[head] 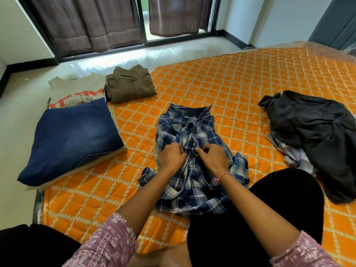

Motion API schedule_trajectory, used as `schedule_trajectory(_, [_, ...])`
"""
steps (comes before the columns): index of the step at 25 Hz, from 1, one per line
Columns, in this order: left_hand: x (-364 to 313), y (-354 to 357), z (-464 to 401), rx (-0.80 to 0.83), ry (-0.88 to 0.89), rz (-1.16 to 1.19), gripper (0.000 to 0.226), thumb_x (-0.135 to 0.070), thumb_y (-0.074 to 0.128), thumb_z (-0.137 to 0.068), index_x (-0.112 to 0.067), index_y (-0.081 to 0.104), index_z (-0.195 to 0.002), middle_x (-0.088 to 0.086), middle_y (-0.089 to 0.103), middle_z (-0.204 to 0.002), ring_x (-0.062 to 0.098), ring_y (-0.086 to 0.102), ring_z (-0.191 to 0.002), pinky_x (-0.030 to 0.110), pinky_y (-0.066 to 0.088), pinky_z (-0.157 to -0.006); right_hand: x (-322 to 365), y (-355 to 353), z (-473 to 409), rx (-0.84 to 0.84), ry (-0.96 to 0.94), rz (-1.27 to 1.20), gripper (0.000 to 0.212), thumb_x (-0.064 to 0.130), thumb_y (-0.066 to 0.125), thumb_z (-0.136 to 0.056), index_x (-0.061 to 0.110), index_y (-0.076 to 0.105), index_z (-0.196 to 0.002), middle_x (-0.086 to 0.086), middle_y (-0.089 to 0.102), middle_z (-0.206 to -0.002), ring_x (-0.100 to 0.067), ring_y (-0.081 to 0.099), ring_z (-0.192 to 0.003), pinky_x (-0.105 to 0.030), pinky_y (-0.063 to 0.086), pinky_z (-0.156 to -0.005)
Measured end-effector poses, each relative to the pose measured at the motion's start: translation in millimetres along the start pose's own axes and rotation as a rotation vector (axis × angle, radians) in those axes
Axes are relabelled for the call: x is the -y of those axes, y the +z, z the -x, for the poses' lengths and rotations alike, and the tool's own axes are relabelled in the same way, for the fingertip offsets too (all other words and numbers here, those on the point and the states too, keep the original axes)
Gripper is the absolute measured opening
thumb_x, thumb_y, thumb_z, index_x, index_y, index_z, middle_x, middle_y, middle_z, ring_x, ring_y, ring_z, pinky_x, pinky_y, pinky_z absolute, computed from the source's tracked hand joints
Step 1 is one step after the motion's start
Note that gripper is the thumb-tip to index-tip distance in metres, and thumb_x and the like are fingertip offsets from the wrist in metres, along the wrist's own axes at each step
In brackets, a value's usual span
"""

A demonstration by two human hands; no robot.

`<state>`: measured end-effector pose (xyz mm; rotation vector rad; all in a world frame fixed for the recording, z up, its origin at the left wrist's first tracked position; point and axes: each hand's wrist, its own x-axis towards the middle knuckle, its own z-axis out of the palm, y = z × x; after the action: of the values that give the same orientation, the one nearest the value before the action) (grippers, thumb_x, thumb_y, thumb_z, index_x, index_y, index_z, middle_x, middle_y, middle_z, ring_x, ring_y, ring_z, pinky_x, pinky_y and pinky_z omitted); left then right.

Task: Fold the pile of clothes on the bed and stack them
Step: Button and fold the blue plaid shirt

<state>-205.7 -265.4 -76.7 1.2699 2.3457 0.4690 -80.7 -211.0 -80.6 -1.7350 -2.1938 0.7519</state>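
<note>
A blue plaid shirt (pixel 194 132) lies front up on the orange quilted mattress (pixel 240 83), collar away from me. My left hand (pixel 171 158) pinches the left edge of its button placket at mid-chest. My right hand (pixel 212 158) pinches the right edge beside it. A crumpled black garment (pixel 316 135) lies at the right on top of a pale checked cloth (pixel 294 155). At the left lie folded blue jeans (pixel 73 139), a folded grey printed T-shirt (pixel 77 91) and a folded olive shirt (pixel 131 83).
My knees in black trousers (pixel 269 218) rest on the mattress near the shirt's hem. White floor (pixel 17 116) runs along the mattress's left side. Dark curtains (pixel 92 22) and a glass door stand beyond the far edge.
</note>
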Motion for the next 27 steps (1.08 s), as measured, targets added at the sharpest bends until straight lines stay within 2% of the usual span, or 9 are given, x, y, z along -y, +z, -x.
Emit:
schedule_trajectory(3, [0.4,5.2,-6.8,0.092,-0.042,0.019,0.016,-0.029,0.063,-0.089,-0.013,0.064,-0.09,0.005,0.067,-0.088,0.023,0.064,-0.082,0.034,0.052,-0.069,-2.8,4.0,0.7,-0.012,-0.085,0.13,0.022,0.03,0.062,-0.09,0.011,0.07,-0.098,-0.007,0.071,-0.091,-0.026,0.065,-0.09,-0.034,0.053,-0.068])
schedule_trajectory(6, [-2.8,10.2,-7.8,0.086,-0.109,0.087,0.015,-0.026,0.064,-0.089,-0.015,0.06,-0.08,0.002,0.064,-0.082,0.021,0.063,-0.08,0.031,0.048,-0.066,-5.3,0.3,-2.2,-0.011,-0.016,-0.035,0.022,0.027,0.06,-0.092,0.011,0.072,-0.101,-0.009,0.072,-0.092,-0.027,0.066,-0.09,-0.033,0.052,-0.07])
schedule_trajectory(9, [-5.1,8.0,-7.1,0.082,-0.069,0.122,0.014,-0.02,0.063,-0.087,-0.015,0.059,-0.074,0.0,0.061,-0.075,0.02,0.061,-0.074,0.03,0.047,-0.064,-9.8,-5.7,-7.1,0.052,-0.002,-0.051,0.021,0.022,0.061,-0.091,0.01,0.072,-0.105,-0.007,0.071,-0.097,-0.026,0.065,-0.091,-0.036,0.054,-0.076])
schedule_trajectory(13, [-2.4,-8.4,-1.2,0.021,0.023,0.115,0.013,-0.016,0.064,-0.087,-0.015,0.061,-0.074,-0.001,0.06,-0.07,0.017,0.059,-0.066,0.024,0.043,-0.053,-11.3,-30.4,-12.1,0.288,0.244,-0.639,0.009,0.015,0.066,-0.088,0.007,0.071,-0.086,0.0,0.06,-0.07,-0.014,0.052,-0.062,-0.025,0.047,-0.052])
schedule_trajectory(14, [-1.7,-12.3,0.1,0.003,0.043,0.135,0.013,-0.016,0.065,-0.087,-0.015,0.062,-0.074,-0.001,0.06,-0.069,0.016,0.059,-0.066,0.024,0.045,-0.054,-11.4,-35.5,-11.3,0.337,0.284,-0.707,0.006,0.013,0.067,-0.087,0.009,0.069,-0.083,0.001,0.057,-0.066,-0.012,0.049,-0.058,-0.022,0.046,-0.049])
schedule_trajectory(19, [-4.0,-28.5,2.1,0.136,0.085,0.632,0.016,-0.011,0.066,-0.087,-0.007,0.062,-0.072,0.002,0.057,-0.063,0.011,0.053,-0.058,0.019,0.047,-0.058,-5.3,-46.1,-11.6,0.444,0.293,-0.92,0.024,0.002,0.072,-0.08,0.014,0.054,-0.069,0.002,0.046,-0.058,-0.008,0.042,-0.047,-0.02,0.045,-0.048])
schedule_trajectory(22, [-8.9,-31.1,3.4,0.127,0.031,0.8,0.016,-0.01,0.066,-0.088,-0.003,0.062,-0.075,0.003,0.058,-0.064,0.01,0.056,-0.06,0.018,0.05,-0.06,6.1,-48.7,-9.8,0.361,0.192,-0.817,0.028,0.0,0.071,-0.08,0.011,0.05,-0.066,-0.001,0.05,-0.058,-0.007,0.049,-0.045,-0.018,0.049,-0.046])
schedule_trajectory(24, [-12.5,-28.9,4.2,0.099,0.011,0.831,0.016,-0.008,0.066,-0.088,-0.003,0.061,-0.073,0.005,0.058,-0.064,0.01,0.056,-0.059,0.018,0.05,-0.058,12.9,-46.2,-10.2,0.256,0.121,-0.659,0.034,0.003,0.072,-0.08,0.01,0.046,-0.059,-0.004,0.046,-0.054,-0.009,0.048,-0.044,-0.019,0.046,-0.044])
schedule_trajectory(27, [-17.1,-24.9,4.4,0.108,0.011,0.844,0.018,-0.008,0.065,-0.088,-0.005,0.063,-0.071,0.006,0.059,-0.065,0.012,0.055,-0.06,0.022,0.048,-0.06,18.9,-41.1,-9.3,0.141,0.044,-0.511,0.039,0.004,0.071,-0.08,0.011,0.046,-0.051,-0.007,0.048,-0.055,-0.017,0.049,-0.05,-0.026,0.045,-0.05])
